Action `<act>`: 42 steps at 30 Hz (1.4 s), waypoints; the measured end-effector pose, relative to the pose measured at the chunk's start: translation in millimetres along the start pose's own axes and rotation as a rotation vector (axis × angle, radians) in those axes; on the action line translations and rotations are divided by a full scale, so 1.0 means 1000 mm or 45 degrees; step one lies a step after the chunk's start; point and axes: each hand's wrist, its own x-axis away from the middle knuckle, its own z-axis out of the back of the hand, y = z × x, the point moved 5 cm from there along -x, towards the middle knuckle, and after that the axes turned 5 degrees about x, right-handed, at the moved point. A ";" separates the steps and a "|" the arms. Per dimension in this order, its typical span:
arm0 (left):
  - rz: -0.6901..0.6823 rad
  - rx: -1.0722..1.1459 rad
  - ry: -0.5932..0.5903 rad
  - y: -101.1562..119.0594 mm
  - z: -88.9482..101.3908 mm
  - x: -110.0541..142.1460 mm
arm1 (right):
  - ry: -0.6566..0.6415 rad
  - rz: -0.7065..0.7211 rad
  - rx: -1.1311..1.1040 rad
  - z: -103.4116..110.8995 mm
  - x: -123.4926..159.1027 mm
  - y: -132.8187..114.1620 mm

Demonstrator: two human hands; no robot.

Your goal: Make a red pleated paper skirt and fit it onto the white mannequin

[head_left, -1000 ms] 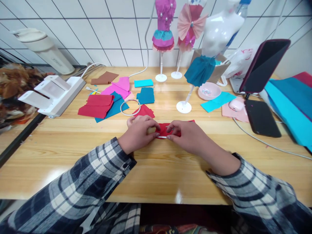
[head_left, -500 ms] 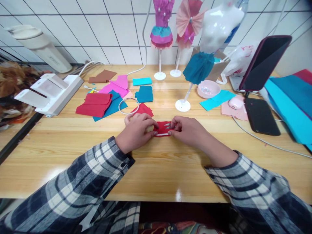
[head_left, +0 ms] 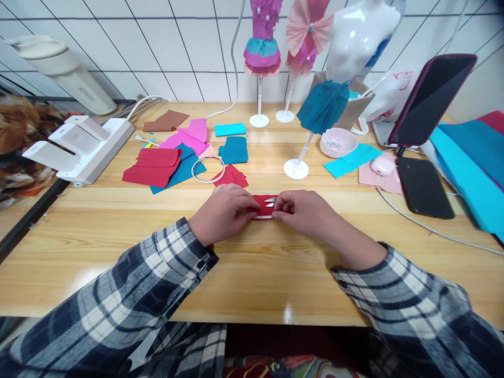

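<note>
A small piece of red crepe paper lies on the table between my hands, a thin white strip running along its near edge. My left hand is closed at the paper's left end, thumb and fingertips pressed on it by the strip. From the curled fingers of my right hand two short pointed blades of small scissors stick out to the left, over the paper. The scissors' handles are hidden in that hand. My right thumb and a finger meet at the strip's right end.
Beyond my hands lie a white ring, red scraps and folded coloured paper. A mannequin in a teal skirt stands behind, near a pink bowl. Phones and a cable are at right, a power strip at left.
My left hand has shifted slightly to the right along the red paper, covering more of its left end. My right hand, with the scissors, has barely moved.
</note>
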 end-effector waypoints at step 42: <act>-0.090 -0.335 -0.042 0.010 -0.008 0.001 | 0.076 -0.059 0.182 -0.004 0.000 -0.006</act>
